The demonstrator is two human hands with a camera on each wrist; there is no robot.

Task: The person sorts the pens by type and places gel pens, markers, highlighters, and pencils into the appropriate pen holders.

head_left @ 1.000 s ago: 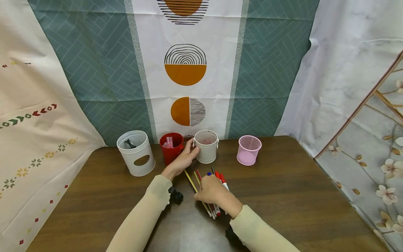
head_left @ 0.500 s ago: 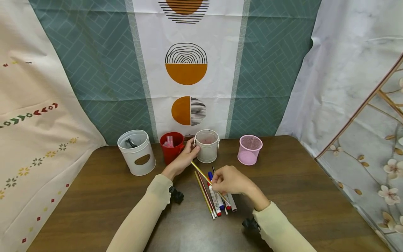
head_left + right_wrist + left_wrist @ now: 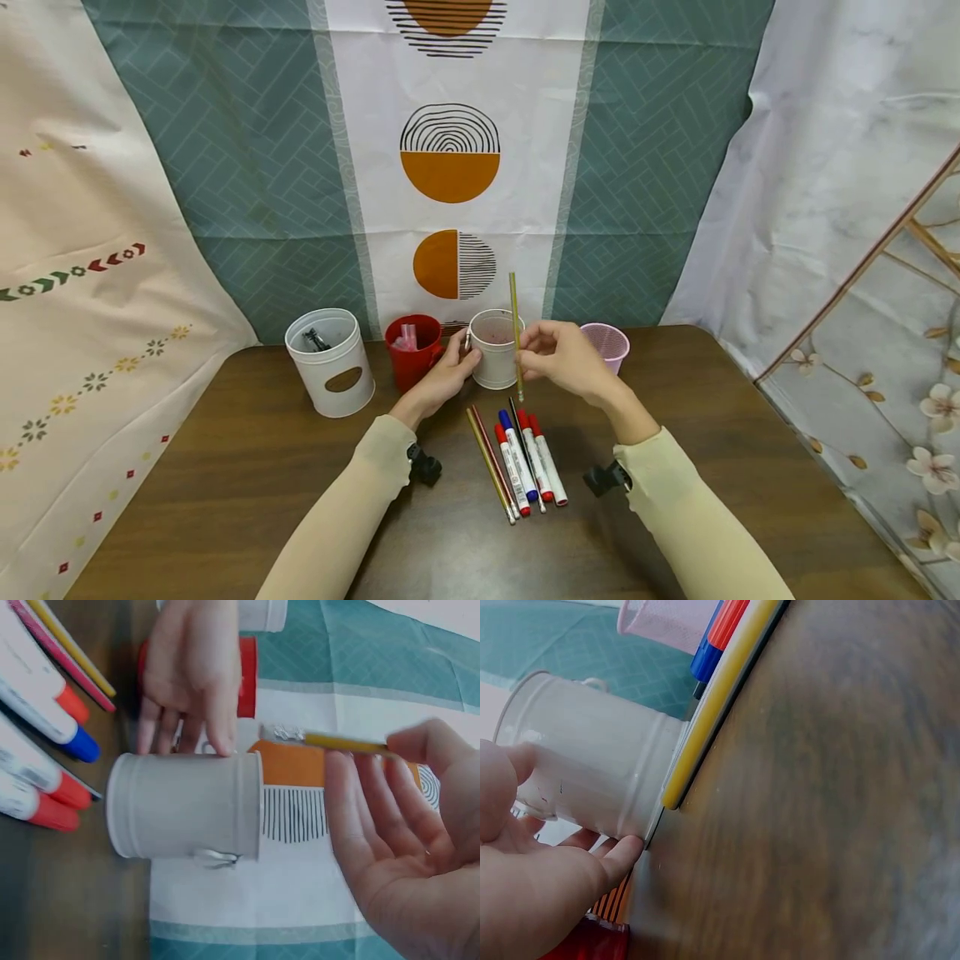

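Observation:
A yellow pencil (image 3: 514, 308) stands almost upright, eraser end down, pinched between the thumb and fingers of my right hand (image 3: 558, 358). It overlaps the right side of a small white metal bucket (image 3: 491, 367) in the head view. In the right wrist view the pencil's eraser end (image 3: 281, 733) is off the bucket's rim, in the air. My left hand (image 3: 444, 377) touches the bucket's left side with its fingers extended, next to the handle. Close in front lie a yellow pencil (image 3: 491, 467), a dark red pencil (image 3: 501, 467) and several markers (image 3: 521, 458) with red and blue caps.
A red cup (image 3: 405, 362) with pink pieces inside stands just left of my left hand. Farther left is a larger white pail (image 3: 330, 387) with dark items in it. A pink mesh cup (image 3: 611, 346) is partly hidden behind my right hand. Patterned cloth (image 3: 255, 167) hangs behind the table.
My right hand has taken the yellow pencil from the row, lifted it toward the bucket and turned it upright. My left hand has stayed at the bucket.

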